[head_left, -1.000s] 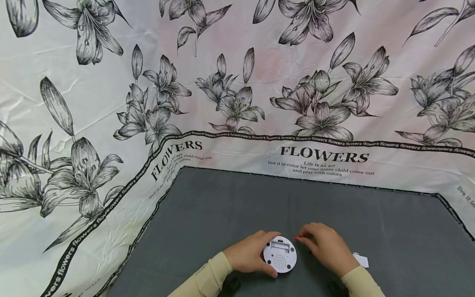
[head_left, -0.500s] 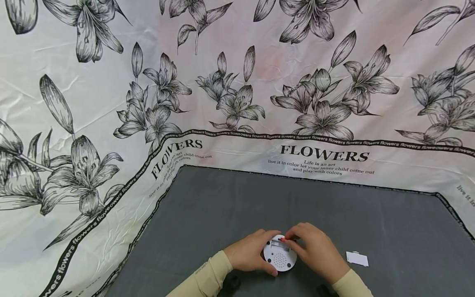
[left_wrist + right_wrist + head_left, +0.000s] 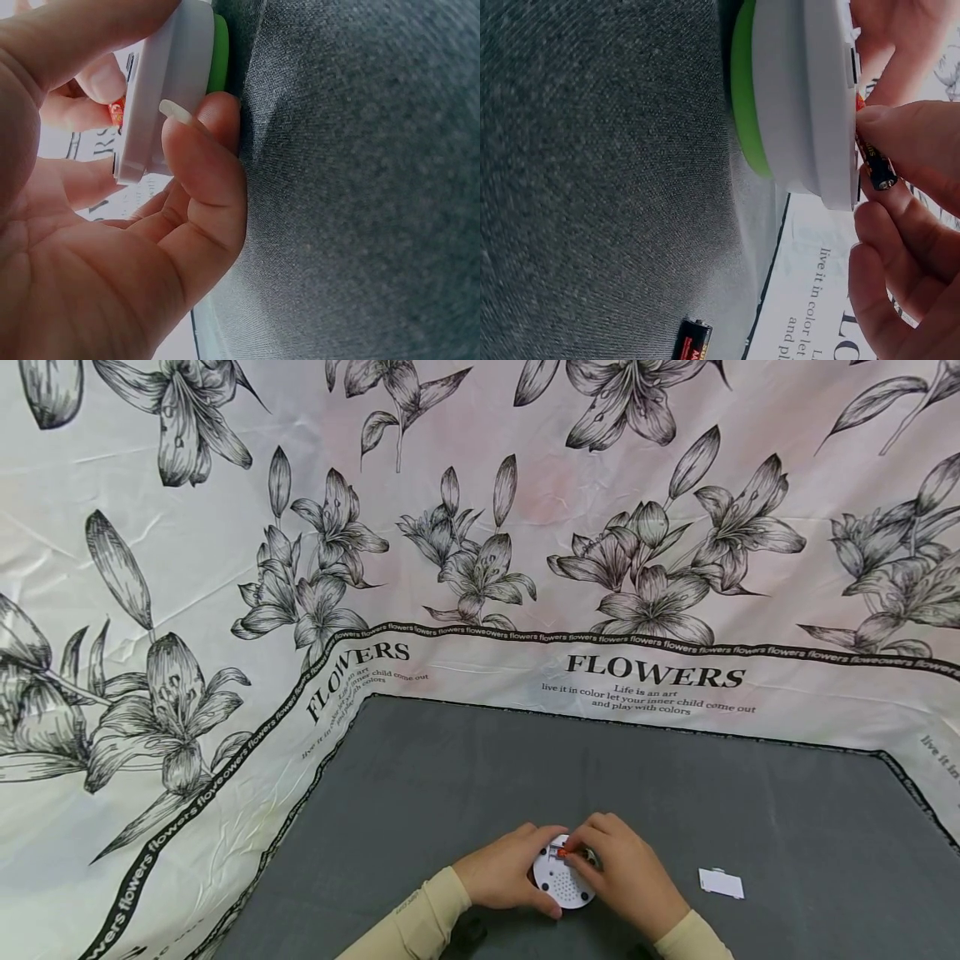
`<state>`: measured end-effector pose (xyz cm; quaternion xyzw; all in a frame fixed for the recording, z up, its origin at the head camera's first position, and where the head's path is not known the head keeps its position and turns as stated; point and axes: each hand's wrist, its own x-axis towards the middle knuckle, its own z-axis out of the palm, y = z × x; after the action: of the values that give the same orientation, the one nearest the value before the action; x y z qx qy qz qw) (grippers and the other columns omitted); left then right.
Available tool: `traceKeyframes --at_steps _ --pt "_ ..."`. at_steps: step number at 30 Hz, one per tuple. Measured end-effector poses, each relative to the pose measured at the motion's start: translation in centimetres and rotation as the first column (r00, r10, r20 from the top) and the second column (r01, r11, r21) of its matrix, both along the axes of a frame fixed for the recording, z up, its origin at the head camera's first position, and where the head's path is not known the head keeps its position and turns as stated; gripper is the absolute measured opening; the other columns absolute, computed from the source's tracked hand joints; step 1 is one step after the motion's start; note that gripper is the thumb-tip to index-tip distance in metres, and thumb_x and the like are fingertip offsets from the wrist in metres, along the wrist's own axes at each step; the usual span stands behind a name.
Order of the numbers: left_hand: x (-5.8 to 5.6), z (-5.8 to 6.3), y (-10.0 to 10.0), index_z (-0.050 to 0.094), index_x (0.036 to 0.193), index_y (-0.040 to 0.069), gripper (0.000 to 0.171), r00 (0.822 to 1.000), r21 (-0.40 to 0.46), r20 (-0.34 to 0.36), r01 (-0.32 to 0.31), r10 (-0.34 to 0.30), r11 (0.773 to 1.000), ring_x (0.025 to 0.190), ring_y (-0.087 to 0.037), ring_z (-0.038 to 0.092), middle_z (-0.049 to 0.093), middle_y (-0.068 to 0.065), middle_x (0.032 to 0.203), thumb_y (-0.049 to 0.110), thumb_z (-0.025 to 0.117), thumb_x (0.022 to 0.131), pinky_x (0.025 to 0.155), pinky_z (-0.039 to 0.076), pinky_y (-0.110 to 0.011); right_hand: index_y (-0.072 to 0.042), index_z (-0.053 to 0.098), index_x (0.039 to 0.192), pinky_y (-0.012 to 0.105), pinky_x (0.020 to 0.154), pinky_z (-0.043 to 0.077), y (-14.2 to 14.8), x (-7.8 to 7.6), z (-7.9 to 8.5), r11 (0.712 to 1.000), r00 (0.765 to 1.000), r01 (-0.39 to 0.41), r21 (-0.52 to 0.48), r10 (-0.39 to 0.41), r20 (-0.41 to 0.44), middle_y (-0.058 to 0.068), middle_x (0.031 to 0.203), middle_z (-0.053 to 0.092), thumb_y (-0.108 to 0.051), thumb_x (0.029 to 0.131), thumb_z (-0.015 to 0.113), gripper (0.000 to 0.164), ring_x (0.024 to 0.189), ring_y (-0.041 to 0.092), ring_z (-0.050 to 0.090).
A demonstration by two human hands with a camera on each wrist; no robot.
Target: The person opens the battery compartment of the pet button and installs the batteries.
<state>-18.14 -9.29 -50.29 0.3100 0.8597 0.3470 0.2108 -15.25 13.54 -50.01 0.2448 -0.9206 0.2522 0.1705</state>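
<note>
A round white device (image 3: 564, 891) lies with its underside up, showing a battery slot, small holes and dark feet. Its lower rim is green (image 3: 218, 54) in the left wrist view. My left hand (image 3: 504, 870) grips it by the side, thumb and fingers around the edge. My right hand (image 3: 624, 878) pinches a small red-and-black battery (image 3: 877, 166) between thumb and fingers at the slot. The battery sits tilted against the underside, one end sticking out; whether its other end is inside the slot is hidden by the fingers.
A white battery cover (image 3: 722, 883) lies on the dark grey cloth (image 3: 480, 760) to the right of my right hand. Another battery (image 3: 693, 342) rests on the cloth in the right wrist view. Flower-printed fabric (image 3: 480, 668) surrounds the grey area.
My right hand has moved left with the battery, from beside the device to over its slot. The cover has come into full view. My left hand stays in place.
</note>
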Motion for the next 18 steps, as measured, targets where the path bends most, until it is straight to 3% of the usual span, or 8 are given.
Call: traceKeyframes --at_steps 10,18 --pt "0.10 0.04 -0.08 0.043 0.163 0.036 0.092 1.000 0.007 0.026 -0.004 0.004 1.000 0.091 -0.001 0.054 0.057 0.010 0.122 0.040 0.093 0.087 0.076 0.049 -0.021 -0.027 0.075 0.087 0.024 0.072 0.052 -0.49 -0.08 -0.12 0.998 1.000 0.022 0.051 -0.021 -0.011 -0.017 0.090 0.060 -0.011 0.078 0.098 0.030 0.086 -0.001 0.050" --pt "0.13 0.05 -0.04 0.041 0.166 0.032 0.097 1.000 -0.018 0.005 -0.013 0.013 1.000 0.092 -0.001 0.054 0.058 0.008 0.128 0.042 0.094 0.086 0.079 0.049 -0.020 -0.031 0.073 0.088 0.026 0.073 0.053 0.20 0.10 0.22 0.998 0.999 0.050 0.043 -0.050 0.010 -0.019 0.091 0.058 -0.015 0.079 0.098 0.032 0.088 -0.001 0.052"
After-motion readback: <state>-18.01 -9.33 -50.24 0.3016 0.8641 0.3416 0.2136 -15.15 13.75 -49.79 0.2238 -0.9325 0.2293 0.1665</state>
